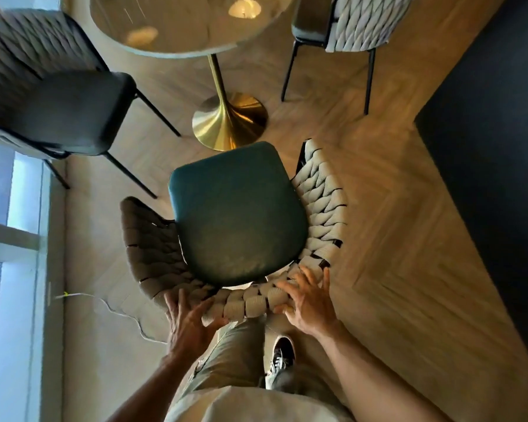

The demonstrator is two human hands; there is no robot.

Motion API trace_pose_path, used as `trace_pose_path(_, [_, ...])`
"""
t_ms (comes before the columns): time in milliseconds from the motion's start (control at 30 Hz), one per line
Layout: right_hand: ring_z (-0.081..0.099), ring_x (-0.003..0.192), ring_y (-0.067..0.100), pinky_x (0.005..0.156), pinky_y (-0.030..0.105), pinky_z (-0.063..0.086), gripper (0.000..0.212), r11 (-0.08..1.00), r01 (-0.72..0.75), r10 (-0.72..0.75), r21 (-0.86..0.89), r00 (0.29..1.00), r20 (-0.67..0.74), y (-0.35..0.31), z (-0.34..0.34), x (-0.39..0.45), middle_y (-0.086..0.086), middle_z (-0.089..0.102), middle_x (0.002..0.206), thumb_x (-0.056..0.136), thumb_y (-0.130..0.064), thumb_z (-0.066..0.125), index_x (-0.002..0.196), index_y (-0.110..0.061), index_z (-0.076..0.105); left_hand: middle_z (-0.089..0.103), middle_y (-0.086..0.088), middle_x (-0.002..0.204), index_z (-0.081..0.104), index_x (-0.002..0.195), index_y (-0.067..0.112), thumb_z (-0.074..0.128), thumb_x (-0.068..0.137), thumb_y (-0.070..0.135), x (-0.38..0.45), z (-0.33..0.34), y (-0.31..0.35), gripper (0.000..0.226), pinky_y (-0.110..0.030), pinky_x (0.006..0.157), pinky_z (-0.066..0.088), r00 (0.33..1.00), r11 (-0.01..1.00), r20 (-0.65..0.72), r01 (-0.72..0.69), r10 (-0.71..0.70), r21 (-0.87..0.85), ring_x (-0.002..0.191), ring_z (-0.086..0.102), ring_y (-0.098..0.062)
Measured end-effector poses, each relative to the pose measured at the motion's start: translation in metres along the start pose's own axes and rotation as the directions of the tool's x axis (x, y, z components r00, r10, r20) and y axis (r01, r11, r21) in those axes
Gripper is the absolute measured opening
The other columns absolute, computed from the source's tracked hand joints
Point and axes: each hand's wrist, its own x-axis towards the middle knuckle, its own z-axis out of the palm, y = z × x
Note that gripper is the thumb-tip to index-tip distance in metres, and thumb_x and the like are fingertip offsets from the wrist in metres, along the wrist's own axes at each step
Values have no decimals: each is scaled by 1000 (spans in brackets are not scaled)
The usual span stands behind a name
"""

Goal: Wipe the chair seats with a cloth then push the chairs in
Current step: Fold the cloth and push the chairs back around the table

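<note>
Both hands sit on the woven backrest (256, 300) of the nearest chair: the left hand (189, 322) curls its fingers round the rim, and the right hand (307, 303) lies with fingers spread and thumb tucked under the rim. The chair's dark green seat (237, 214) faces the round bench (180, 22), just short of its gold base (229, 117). Two more chairs (73, 114) (354, 22) flank the bench.

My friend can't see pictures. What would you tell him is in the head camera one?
Seen from above, a person's left hand and right hand grip the woven back of a chair with a dark green seat. Ahead stands a round table on a gold pedestal, with two more chairs beside it.
</note>
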Motion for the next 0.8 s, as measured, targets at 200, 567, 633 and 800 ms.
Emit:
trace_pose_path(200, [48, 126, 24, 104, 68, 20, 54, 999, 22, -20, 40, 998, -67, -4, -13, 54, -6, 58, 124, 65, -64, 68, 115, -46, 55, 27, -14, 151, 58, 124, 49, 47, 71, 80, 56, -26, -7, 62, -68, 100, 37, 999, 998, -41, -33, 35, 54, 138, 11, -49])
trace_pose_path(567, [45, 122, 22, 97, 68, 33, 56, 1000, -26, 27, 13, 996, -89, -2, -54, 167, -6, 59, 117, 64, -70, 68, 113, -46, 59, 36, -26, 144, 61, 122, 46, 17, 71, 92, 170, -86, 6, 81, -72, 99, 33, 995, 996, -49, -88, 89, 32, 135, 16, -54])
trace_pose_path(633, [44, 124, 22, 98, 68, 31, 56, 999, -37, 37, 2, 997, -68, -2, -59, 186, -7, 58, 119, 65, -71, 65, 115, -47, 57, 29, -27, 149, 59, 125, 45, 17, 69, 93, 187, -96, 7, 86, -72, 103, 25, 996, 996, -40, -84, 84, -4, 139, 8, -55])
trace_pose_path(800, [48, 123, 25, 97, 69, 30, 54, 999, -38, 36, -20, 997, -72, -7, -77, 236, -4, 60, 117, 66, -71, 67, 114, -48, 58, 17, -24, 156, 56, 128, 46, 5, 59, 99, 236, -122, 6, 100, -70, 110, 14, 998, 998, -29, -59, 58, -37, 143, -6, -50])
